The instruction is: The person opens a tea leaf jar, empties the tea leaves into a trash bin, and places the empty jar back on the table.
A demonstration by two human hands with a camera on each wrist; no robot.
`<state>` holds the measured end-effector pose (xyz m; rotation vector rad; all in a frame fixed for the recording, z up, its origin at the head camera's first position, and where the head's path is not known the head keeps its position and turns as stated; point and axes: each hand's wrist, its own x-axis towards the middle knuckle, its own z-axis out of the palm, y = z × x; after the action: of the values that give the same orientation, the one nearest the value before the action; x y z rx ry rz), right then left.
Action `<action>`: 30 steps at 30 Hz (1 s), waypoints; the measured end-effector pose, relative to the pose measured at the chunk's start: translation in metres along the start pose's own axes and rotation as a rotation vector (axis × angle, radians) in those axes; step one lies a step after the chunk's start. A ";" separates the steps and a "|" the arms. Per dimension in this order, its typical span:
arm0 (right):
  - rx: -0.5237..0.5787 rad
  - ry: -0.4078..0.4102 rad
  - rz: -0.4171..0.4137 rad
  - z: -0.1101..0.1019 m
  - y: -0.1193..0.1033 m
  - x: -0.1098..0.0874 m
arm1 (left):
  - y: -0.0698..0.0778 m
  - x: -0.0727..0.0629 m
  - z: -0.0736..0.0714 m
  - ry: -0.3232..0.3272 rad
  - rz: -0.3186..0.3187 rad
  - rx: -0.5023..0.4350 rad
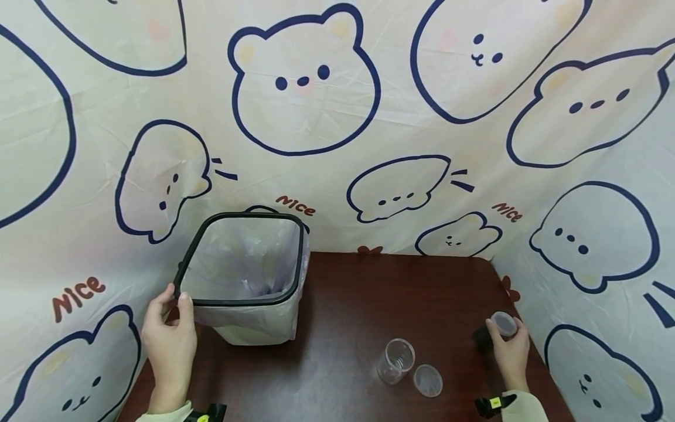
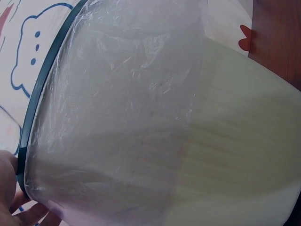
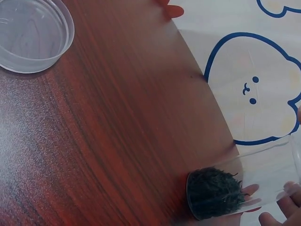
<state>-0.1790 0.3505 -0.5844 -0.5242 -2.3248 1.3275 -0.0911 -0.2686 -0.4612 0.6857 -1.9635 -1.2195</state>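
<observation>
Left hand (image 1: 171,334) gripped the dark rim of the pale, squarish plastic bin (image 1: 255,335), thumb and fingers pinching it at the near left corner. Translucent plastic bag (image 1: 253,252) was folded over that rim and lined the inside, so bag fitting looked done. Bin stood ahead and to the right of this hand; couldn't tell if anything lay at the bottom of the bag.

Right hand (image 1: 510,346) held the clear plastic cup with dark shredded filling (image 3: 214,193), fingers curled round its side, well apart from the bin. Filling sat in the base end, so emptying of this cup looked not done. Its top seemed covered by a translucent lid in the head view, but couldn't confirm; couldn't tell whether the base touched the table.

To the left of the right hand, the other clear plastic cup (image 1: 395,361) stood uncapped on the brown wood-grain table (image 1: 348,293) and looked empty. Round translucent lid (image 1: 428,381) lay flat just beside it, between cup and right hand, so that uncapping looked done.
</observation>
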 end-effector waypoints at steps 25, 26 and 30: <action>-0.040 -0.064 0.061 -0.001 -0.001 -0.005 | 0.001 0.000 0.000 -0.009 -0.002 -0.006; -0.045 -0.066 0.063 -0.001 -0.002 -0.005 | 0.002 0.000 -0.001 -0.008 -0.002 -0.005; -0.052 -0.073 0.066 -0.002 -0.004 -0.006 | 0.003 -0.001 -0.001 -0.013 -0.002 -0.006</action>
<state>-0.1730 0.3469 -0.5814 -0.5828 -2.4263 1.3396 -0.0902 -0.2675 -0.4585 0.6782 -1.9691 -1.2334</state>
